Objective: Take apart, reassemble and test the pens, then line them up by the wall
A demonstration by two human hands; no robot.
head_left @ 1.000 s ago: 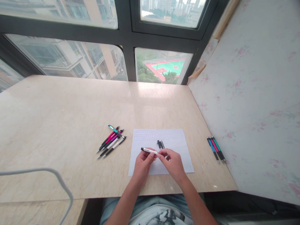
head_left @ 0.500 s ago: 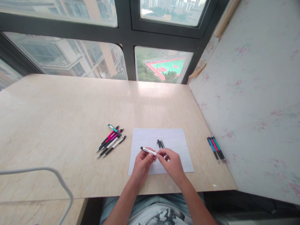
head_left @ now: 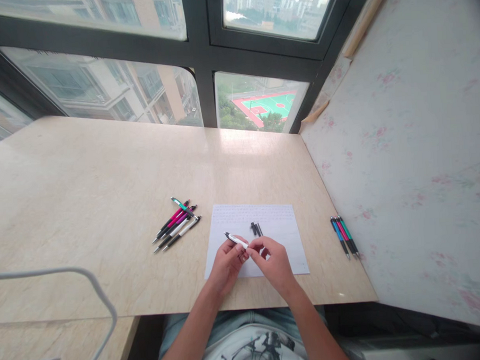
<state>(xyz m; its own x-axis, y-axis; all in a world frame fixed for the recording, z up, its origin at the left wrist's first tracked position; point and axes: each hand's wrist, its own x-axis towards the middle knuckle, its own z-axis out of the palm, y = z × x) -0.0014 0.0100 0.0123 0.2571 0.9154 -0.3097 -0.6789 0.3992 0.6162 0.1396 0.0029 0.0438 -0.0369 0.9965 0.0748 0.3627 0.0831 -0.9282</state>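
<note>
My left hand point(head_left: 226, 264) and my right hand point(head_left: 274, 264) meet over a white sheet of paper point(head_left: 277, 221) near the table's front edge. Both pinch a white pen with a black end point(head_left: 235, 239), which points up and to the left. The left hand grips its barrel and the right hand's fingertips close on its near end. Small black pen parts point(head_left: 256, 229) lie on the paper just beyond my hands.
Several pens in pink, purple, green and white point(head_left: 177, 223) lie bunched left of the paper. Three pens point(head_left: 345, 236) lie by the table's right edge, against a flowered wall. A white cable point(head_left: 69, 273) loops at the near left. Windows run behind the beige table point(head_left: 104, 175).
The pen's tip has tilted slightly up and left between my hands. The hands stay in the same place over the paper.
</note>
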